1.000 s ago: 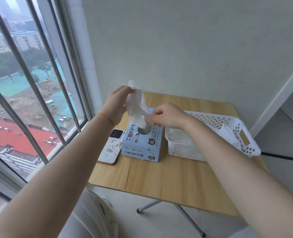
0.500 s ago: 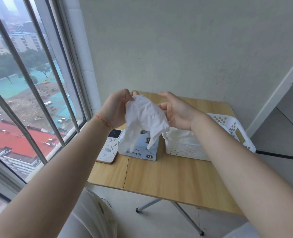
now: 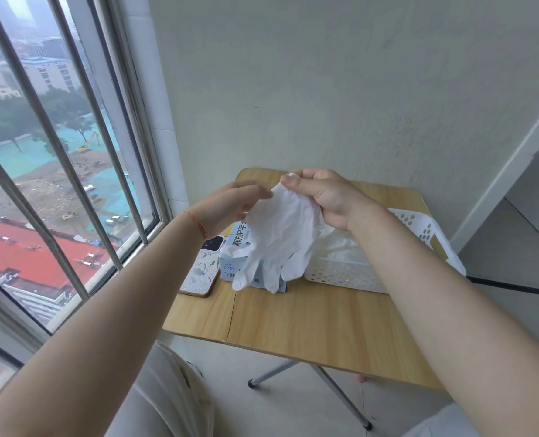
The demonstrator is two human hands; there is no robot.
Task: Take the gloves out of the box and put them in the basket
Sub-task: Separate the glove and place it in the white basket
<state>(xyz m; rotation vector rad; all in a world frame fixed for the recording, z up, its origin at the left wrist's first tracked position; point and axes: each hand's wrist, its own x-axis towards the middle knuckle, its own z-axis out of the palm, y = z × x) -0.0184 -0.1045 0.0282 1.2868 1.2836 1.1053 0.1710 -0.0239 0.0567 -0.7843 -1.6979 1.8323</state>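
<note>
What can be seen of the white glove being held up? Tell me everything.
The glove is white, thin and crinkled, like a disposable rubber or plastic one. It hangs cuff up with its fingers drooping down in front of the blue box, clear of the table. The right hand pinches its cuff between thumb and fingers. The left hand sits at its left edge with fingers nearly straight; whether it touches is unclear. It is not yet in the white basket.
</note>
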